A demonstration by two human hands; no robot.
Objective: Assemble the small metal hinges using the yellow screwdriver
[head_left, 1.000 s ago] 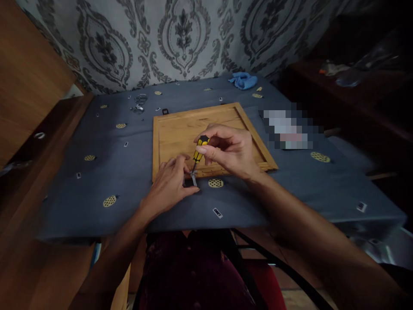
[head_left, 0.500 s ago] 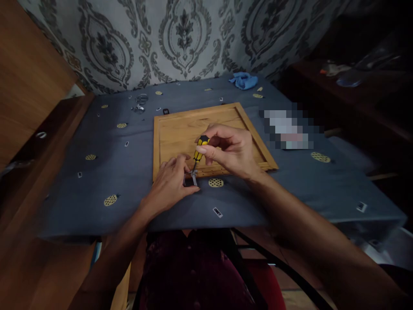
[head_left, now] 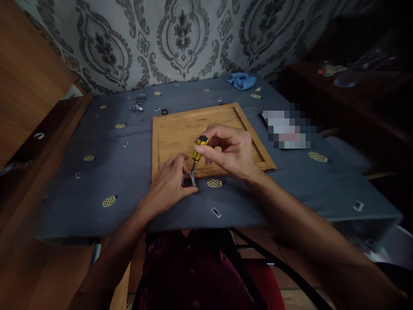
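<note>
A framed wooden panel (head_left: 187, 133) lies flat on the cloth-covered table. At its near edge sits a small metal hinge-like part (head_left: 192, 177). My left hand (head_left: 171, 183) is closed around that part, thumb on the near side and fingers over the panel edge. Between the thumb and fingers of my right hand (head_left: 229, 148) is a yellow and black screwdriver (head_left: 200, 148), tilted, its tip down on the metal part. The tip's exact contact point is too small to make out.
Loose metal pieces (head_left: 138, 105) lie at the back left of the table (head_left: 74, 206). A blue cloth (head_left: 241, 81) is at the back right, and a dark-edged, pixelated flat object (head_left: 287, 129) lies right of the panel.
The whole view has shifted slightly. Both hands, the screwdriver and the metal part keep nearly the same positions relative to the panel.
</note>
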